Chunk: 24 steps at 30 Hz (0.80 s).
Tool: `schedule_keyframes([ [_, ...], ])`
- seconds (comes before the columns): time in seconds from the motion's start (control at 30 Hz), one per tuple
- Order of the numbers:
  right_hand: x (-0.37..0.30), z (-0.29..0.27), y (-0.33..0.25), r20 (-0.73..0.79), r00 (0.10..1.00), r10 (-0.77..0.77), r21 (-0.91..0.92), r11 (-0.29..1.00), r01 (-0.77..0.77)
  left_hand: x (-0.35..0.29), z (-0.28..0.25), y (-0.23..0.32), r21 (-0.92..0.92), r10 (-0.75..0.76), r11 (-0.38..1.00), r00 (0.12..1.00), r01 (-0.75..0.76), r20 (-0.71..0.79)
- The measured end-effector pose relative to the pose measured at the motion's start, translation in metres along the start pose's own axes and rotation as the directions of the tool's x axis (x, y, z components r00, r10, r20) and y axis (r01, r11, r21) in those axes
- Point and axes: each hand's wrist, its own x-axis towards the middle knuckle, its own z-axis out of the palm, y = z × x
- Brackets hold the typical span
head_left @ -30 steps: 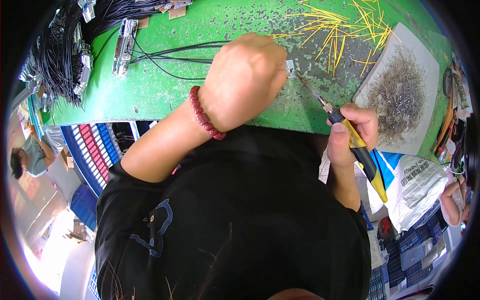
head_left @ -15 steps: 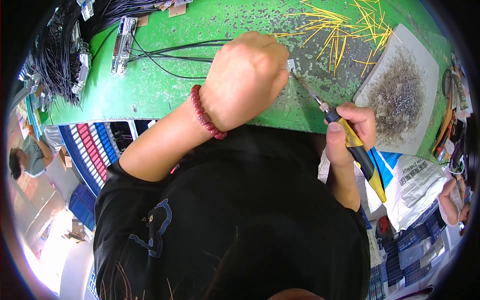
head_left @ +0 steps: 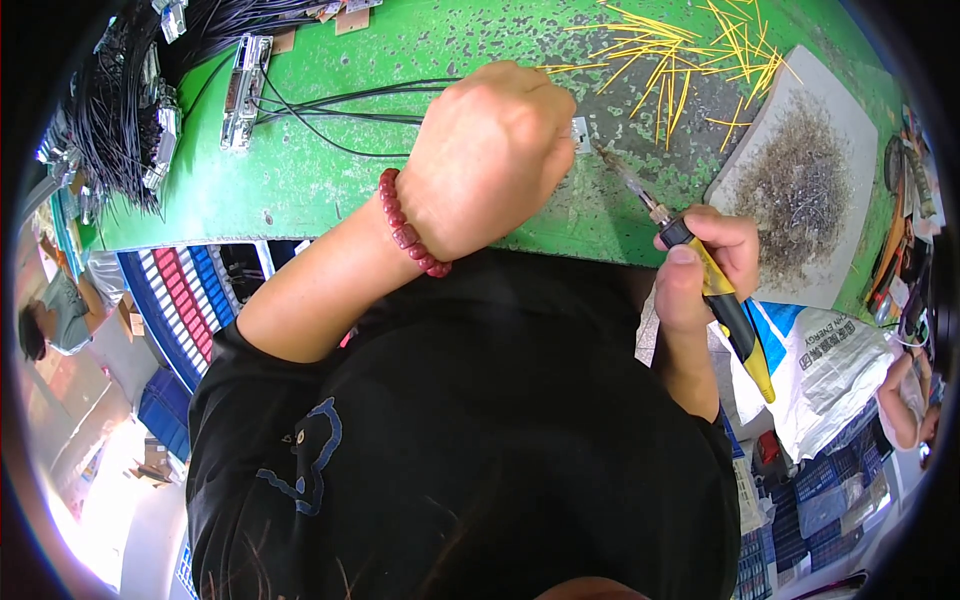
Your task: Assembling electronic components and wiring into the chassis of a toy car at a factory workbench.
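Observation:
My left hand (head_left: 490,150) is closed, its back turned up and its fingers mostly hidden. Black cables (head_left: 350,115) run into it from a metal-shelled connector (head_left: 243,95) lying on the left of the bench. Past its fingers on the right, the end of a small pale piece (head_left: 580,133) sticks out. In my right hand (head_left: 710,265) is a yellow-and-black soldering iron (head_left: 722,295), held like a pen. The iron's tip points up and left, just right of the pale piece and apart from it.
Thin yellow sticks (head_left: 680,60) lie scattered at the far right of the green bench (head_left: 310,190). A grey board (head_left: 735,200) bears a dark heap of debris. Black cables with metal connectors (head_left: 120,120) pile up at far left. Other people are at both sides.
My right hand has shifted slightly right with the soldering iron, drawing its tip away from the pale piece. My left hand has barely moved.

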Motion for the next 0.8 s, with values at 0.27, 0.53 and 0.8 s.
schedule_keyframes([
  [0.27,-0.0003,0.0008,-0.0012,-0.019,1.0,0.018,0.006,1.0,-0.018,0.0004,-0.0005,-0.0007,-0.008,0.007,1.0,1.0,-0.007,0.008],
  [0.53,0.0004,-0.0001,0.0021,-0.027,1.0,-0.016,0.009,1.0,0.016,0.0006,-0.0046,-0.0033,-0.062,0.024,0.998,0.999,-0.022,0.036],
  [0.8,0.0009,-0.0012,-0.0017,-0.03,0.999,0.029,-0.004,1.0,-0.029,0.0024,-0.0079,0.0022,-0.03,0.028,0.999,0.997,-0.026,0.068],
])
